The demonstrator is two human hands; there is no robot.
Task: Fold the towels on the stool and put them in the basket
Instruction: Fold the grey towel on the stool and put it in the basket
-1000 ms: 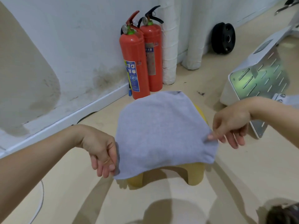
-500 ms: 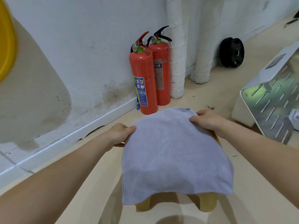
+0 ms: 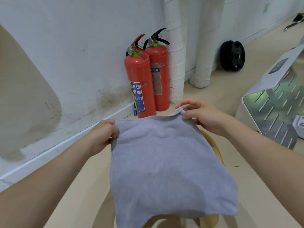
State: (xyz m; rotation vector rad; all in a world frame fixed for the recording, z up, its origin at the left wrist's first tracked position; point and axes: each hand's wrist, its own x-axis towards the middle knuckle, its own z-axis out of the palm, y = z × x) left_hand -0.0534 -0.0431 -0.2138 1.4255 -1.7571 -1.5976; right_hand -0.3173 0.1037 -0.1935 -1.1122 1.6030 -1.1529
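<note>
A grey towel (image 3: pixel 166 163) lies spread over a yellow stool (image 3: pixel 212 143), hiding most of it; only the stool's right rim and a leg at the bottom show. My left hand (image 3: pixel 103 134) grips the towel's far left corner. My right hand (image 3: pixel 200 116) pinches the far right corner, which is lifted a little off the stool. The towel's near edge hangs over the stool's front. No basket is in view.
Two red fire extinguishers (image 3: pixel 144 79) stand against the white wall just behind the stool. White wrapped pipes (image 3: pixel 176 63) rise beside them. A black weight plate (image 3: pixel 232 55) leans on the wall. A white and metal slotted machine (image 3: pixel 273 109) sits on the floor at right.
Both hands went from the towel's near side corners to its far corners and took hold of them. The far edge now lifts slightly, and the view has tilted closer over the stool.
</note>
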